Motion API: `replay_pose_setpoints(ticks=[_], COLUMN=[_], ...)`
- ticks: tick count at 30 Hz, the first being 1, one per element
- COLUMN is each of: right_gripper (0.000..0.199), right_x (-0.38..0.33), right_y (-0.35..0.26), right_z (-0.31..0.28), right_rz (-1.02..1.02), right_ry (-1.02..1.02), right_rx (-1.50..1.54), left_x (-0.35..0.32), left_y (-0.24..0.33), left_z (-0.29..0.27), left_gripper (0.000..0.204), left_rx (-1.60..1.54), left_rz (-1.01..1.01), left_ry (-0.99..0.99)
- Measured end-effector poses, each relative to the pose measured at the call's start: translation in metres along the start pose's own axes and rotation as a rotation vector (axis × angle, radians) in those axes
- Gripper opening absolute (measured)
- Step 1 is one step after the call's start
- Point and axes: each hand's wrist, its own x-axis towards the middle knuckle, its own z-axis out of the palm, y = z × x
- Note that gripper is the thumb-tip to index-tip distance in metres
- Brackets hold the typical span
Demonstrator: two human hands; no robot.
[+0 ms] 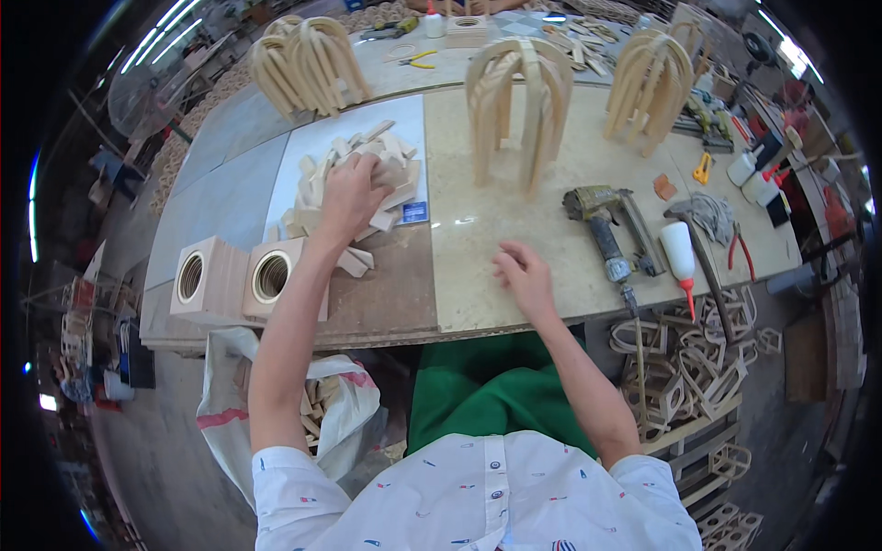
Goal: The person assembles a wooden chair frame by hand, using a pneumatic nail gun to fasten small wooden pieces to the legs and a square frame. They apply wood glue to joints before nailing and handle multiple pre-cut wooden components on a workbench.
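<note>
My left hand (352,195) reaches over a heap of small pale wood blocks (395,174) on a white sheet. Its thumb stands apart from the fingers, and the fingertips touch the blocks. My right hand (525,280) hovers over the bare board near the table's front edge, fingers loosely bent and apart, with nothing visible in it. Beyond it stands a bundle of arched wooden frames (519,101). To its right lies a pneumatic nail gun (606,230) with a hose. Two square wooden blocks with round threaded holes (213,280) sit beside my left forearm.
More arched frames (308,69) stand at the back left and others (650,87) at the back right. A white glue bottle (678,257), hammer (707,266) and red pliers (740,253) lie at right. Below the edge are a white sack (225,404) and stacked wooden frames (684,367).
</note>
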Motion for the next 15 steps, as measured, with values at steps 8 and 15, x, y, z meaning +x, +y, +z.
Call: replay_pose_setpoints(ticks=[8, 15], right_gripper=[0.051, 0.04], right_x=[-0.024, -0.037], right_y=[-0.037, -0.034], right_z=[0.045, 0.016], right_rz=[-0.345, -0.201], right_ry=[0.033, -0.078], right_rx=[-0.254, -0.283], left_x=[-0.074, -0.112], left_y=[0.112, 0.129], left_z=[0.068, 0.088], left_gripper=[0.026, 0.028], left_rx=[-1.062, -1.582], left_rz=[-0.59, -0.69], left_ry=[-0.147, -0.137])
